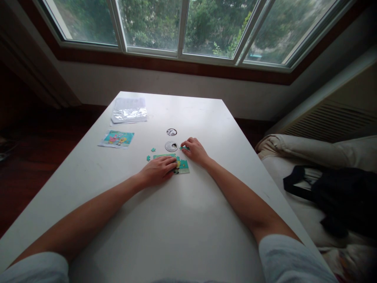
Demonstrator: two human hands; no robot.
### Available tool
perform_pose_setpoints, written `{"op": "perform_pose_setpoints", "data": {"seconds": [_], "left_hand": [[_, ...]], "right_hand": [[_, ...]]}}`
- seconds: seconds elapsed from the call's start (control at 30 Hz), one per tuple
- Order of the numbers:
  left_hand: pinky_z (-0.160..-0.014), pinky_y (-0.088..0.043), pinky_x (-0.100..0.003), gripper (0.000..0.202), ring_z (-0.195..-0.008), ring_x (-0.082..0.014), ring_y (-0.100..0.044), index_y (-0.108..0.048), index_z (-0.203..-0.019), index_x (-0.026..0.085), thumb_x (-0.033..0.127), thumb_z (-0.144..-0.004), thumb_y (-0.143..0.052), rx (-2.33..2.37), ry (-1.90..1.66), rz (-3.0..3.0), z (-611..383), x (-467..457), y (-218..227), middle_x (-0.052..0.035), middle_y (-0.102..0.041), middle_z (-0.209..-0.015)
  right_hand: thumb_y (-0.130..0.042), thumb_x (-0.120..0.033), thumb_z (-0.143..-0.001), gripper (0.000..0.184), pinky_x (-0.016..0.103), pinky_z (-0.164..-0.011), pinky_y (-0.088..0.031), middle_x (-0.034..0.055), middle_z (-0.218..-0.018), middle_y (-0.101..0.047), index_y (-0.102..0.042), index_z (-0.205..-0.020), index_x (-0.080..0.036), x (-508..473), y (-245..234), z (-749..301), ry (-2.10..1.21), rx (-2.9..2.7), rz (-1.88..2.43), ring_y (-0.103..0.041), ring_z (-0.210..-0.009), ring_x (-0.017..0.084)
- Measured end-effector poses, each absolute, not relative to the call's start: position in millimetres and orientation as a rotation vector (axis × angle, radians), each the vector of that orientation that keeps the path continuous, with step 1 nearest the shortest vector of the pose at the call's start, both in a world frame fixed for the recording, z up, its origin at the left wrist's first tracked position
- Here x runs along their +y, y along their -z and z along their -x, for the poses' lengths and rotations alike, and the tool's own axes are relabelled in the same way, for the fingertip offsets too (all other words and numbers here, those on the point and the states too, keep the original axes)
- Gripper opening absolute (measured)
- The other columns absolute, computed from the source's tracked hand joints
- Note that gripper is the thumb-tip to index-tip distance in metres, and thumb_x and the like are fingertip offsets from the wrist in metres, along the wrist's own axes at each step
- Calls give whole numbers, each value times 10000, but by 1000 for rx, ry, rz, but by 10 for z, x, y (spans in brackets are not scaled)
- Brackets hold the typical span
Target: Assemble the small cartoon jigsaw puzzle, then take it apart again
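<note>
A partly joined jigsaw puzzle (183, 166) in green and teal lies on the white table. My left hand (160, 169) rests flat over its left part, fingers stretched out, hiding much of the picture. Just beyond the puzzle's right end, my right hand (194, 151) pinches a small teal puzzle piece (184, 148) between thumb and fingers. Two loose pieces lie left of the puzzle: an upper puzzle piece (153, 149) and a lower puzzle piece (148, 158). Close to the right fingertips is a round grey-white disc (171, 146).
Behind the first disc lies another round disc (171, 132). A printed picture sheet (120, 139) and a clear plastic bag over papers (129, 111) are at the table's left. Right of the white table (176, 228), a pale sofa (277, 165) holds dark cloth (344, 196). Windows stand behind.
</note>
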State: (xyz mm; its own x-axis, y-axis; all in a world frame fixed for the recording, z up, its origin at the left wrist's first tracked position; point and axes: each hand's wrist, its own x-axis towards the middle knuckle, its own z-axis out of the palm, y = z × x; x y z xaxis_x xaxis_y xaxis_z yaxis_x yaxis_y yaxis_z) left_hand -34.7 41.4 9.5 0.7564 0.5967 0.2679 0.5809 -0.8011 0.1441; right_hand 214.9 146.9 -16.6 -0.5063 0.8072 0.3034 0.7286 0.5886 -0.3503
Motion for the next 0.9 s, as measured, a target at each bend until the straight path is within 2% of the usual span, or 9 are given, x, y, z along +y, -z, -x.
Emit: {"op": "perform_pose_setpoints", "data": {"seconds": [0.17, 0.37, 0.5, 0.6, 0.73, 0.9], "left_hand": [[-1133, -477, -474, 349, -1330, -293, -557, -605, -1334, 191, 268, -1004, -518, 929, -472, -2902, 336, 402, -115, -114, -602, -1439], [-1136, -478, -482, 367, -1341, -296, -554, -599, -1353, 197, 291, -1004, -533, 913, -476, -2891, 344, 408, -104, -127, -593, -1452], [-1138, -477, -474, 375, -1347, -295, -551, -594, -1365, 209, 306, -1009, -531, 908, -481, -2883, 364, 423, -70, -111, -590, -1461], [-1142, -473, -471, 387, -1362, -289, -539, -583, -1383, 226, 310, -1009, -530, 902, -482, -2874, 383, 437, -48, -105, -583, -1470], [-1146, -468, -475, 389, -1365, -293, -534, -583, -1384, 213, 320, -1017, -513, 903, -466, -2872, 394, 443, -53, -105, -580, -1476], [-1139, -473, -484, 389, -1359, -293, -542, -596, -1377, 206, 306, -1008, -525, 894, -477, -2853, 387, 438, -79, -128, -589, -1462]], "right_hand": [[-721, -371, -901, 160, 387, -928, -448, 81, -1009, -601, -685, -947, -222, 1471, 162, -2137, -252, -2390, 1239, -526, -1002, 250], [-696, -396, -920, 206, 383, -903, -447, 85, -984, -606, -662, -823, -217, 1446, 140, -2113, -232, -2384, 1244, -527, -989, 250], [-628, -277, -947, 103, 381, -901, -447, 82, -964, -627, -700, -899, -221, 1472, 142, -2145, -290, -2375, 1214, -538, -974, 242], [-604, -185, -928, 152, 361, -902, -450, 70, -966, -639, -729, -1003, -228, 1503, 126, -2202, -391, -2378, 1139, -555, -952, 224], [-686, -248, -900, 193, 355, -925, -445, 72, -1024, -631, -750, -1082, -251, 1517, 76, -2259, -446, -2445, 1052, -560, -979, 225], [-712, -289, -900, 152, 357, -924, -438, 75, -1042, -627, -743, -1041, -240, 1520, 75, -2253, -424, -2475, 1052, -555, -991, 229]]}}
